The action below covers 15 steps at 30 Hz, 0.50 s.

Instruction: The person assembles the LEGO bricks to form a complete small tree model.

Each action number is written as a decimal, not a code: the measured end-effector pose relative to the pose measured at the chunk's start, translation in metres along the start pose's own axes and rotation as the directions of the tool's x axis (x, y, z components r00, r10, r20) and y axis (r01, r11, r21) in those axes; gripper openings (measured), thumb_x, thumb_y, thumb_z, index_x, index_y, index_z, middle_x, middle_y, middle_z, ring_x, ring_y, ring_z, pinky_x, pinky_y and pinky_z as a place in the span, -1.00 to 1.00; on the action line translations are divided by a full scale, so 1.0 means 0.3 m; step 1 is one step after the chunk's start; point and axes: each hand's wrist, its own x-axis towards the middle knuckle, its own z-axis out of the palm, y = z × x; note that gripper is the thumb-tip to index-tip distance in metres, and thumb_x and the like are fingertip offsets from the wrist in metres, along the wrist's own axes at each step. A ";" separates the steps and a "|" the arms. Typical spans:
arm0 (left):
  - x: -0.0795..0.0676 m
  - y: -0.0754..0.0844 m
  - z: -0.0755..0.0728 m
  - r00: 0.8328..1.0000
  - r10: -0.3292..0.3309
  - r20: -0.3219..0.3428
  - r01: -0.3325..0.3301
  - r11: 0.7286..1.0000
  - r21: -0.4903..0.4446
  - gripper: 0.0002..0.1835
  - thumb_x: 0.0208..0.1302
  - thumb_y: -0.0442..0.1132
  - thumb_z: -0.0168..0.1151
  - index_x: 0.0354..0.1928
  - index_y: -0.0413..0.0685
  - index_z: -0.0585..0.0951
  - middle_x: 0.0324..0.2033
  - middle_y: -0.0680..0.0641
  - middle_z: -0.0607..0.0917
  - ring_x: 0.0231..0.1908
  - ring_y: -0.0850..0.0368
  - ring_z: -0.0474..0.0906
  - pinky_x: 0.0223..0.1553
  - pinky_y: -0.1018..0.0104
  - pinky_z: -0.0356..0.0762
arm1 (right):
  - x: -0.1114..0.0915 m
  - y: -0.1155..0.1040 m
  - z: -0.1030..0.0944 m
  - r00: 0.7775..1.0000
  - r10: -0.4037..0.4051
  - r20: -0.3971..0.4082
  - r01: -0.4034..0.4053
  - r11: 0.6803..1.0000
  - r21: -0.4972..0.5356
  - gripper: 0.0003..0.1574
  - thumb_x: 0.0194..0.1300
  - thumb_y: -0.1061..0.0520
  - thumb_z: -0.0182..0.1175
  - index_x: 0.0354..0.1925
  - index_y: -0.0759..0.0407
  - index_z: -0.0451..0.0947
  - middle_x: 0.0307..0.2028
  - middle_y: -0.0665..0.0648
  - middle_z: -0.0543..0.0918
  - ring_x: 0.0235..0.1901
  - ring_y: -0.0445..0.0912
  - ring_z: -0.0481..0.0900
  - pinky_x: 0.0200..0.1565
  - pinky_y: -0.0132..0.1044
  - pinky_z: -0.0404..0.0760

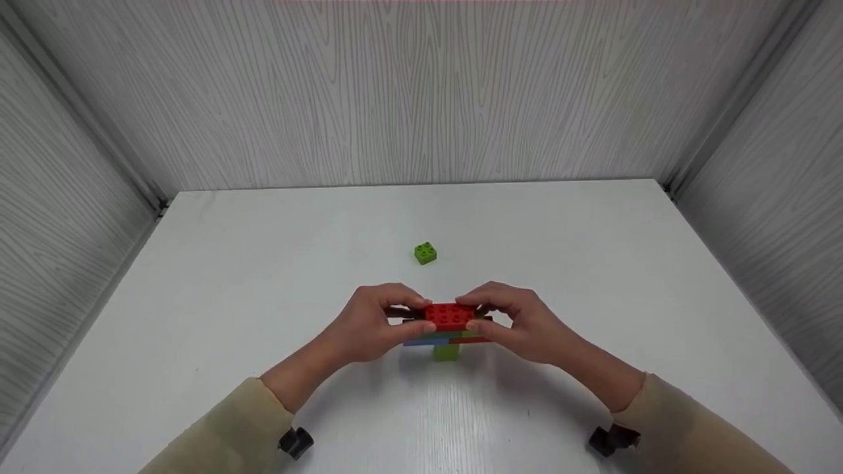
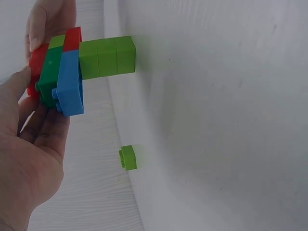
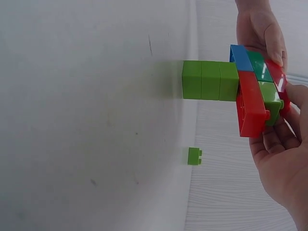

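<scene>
A small brick build stands on the white table (image 1: 263, 263). It is a lime-green column (image 1: 446, 353) topped by a flat layer of blue (image 2: 71, 82), red (image 3: 250, 108) and green bricks. A red brick (image 1: 450, 316) sits on top of that layer. My left hand (image 1: 425, 315) pinches the layer's left end between thumb and fingers. At the right end my right hand (image 1: 469, 313) pinches it the same way. In the wrist views the column (image 2: 107, 57) (image 3: 209, 80) touches the table. A loose lime brick (image 1: 425, 253) lies beyond the build.
Grey wood-grain walls (image 1: 421, 99) close the table on the left, back and right. The loose lime brick (image 2: 128, 158) (image 3: 194, 156) is the only other item on the surface. Black wrist-worn cameras (image 1: 296, 442) (image 1: 612, 439) show near my sleeves.
</scene>
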 end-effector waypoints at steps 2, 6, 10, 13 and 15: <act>0.001 -0.002 0.000 1.000 0.003 0.003 -0.003 1.000 0.002 -0.70 0.35 -0.12 0.52 0.09 0.09 0.80 -0.04 0.12 0.79 -0.01 0.13 0.70 0.06 0.11 0.73 | 0.001 0.001 0.001 1.000 0.009 -0.004 -0.009 1.000 -0.004 -0.57 0.48 0.18 0.36 0.27 0.05 0.69 0.07 0.00 0.75 0.00 -0.03 0.68 0.04 -0.13 0.72; 0.001 -0.002 -0.001 1.000 -0.003 0.004 0.003 1.000 -0.002 -0.70 0.35 -0.10 0.53 0.09 0.11 0.80 -0.04 0.13 0.79 -0.01 0.14 0.71 0.06 0.07 0.73 | 0.003 0.004 0.002 1.000 0.026 -0.018 -0.026 1.000 -0.007 -0.58 0.45 0.16 0.41 0.24 0.04 0.72 0.05 -0.02 0.76 -0.01 -0.05 0.69 0.04 -0.15 0.72; -0.001 0.000 0.000 1.000 -0.005 0.001 0.005 1.000 -0.021 -0.72 0.35 -0.12 0.53 0.07 0.11 0.81 -0.06 0.13 0.80 -0.04 0.14 0.72 0.06 0.09 0.73 | 0.000 0.015 0.007 0.999 0.036 -0.029 -0.036 0.999 0.021 -0.56 0.41 0.19 0.43 0.23 0.06 0.73 0.05 0.00 0.76 -0.01 -0.03 0.70 0.04 -0.19 0.71; 0.000 -0.001 0.001 1.000 0.003 -0.003 -0.003 1.000 -0.030 -0.73 0.35 -0.13 0.53 0.06 0.10 0.81 -0.08 0.13 0.80 -0.06 0.13 0.74 0.06 0.11 0.73 | -0.003 0.023 0.013 0.998 0.047 -0.033 -0.045 0.998 0.046 -0.56 0.42 0.20 0.42 0.24 0.04 0.72 0.05 0.00 0.76 0.00 -0.01 0.69 0.02 -0.18 0.71; 0.000 -0.001 0.000 1.000 0.003 -0.007 -0.004 1.000 -0.031 -0.73 0.35 -0.14 0.53 0.06 0.10 0.81 -0.07 0.12 0.80 -0.06 0.13 0.73 0.06 0.09 0.73 | -0.004 0.025 0.015 0.998 0.053 -0.037 -0.051 0.997 0.055 -0.56 0.43 0.20 0.41 0.24 0.03 0.71 0.05 0.00 0.76 0.00 -0.01 0.68 0.01 -0.18 0.70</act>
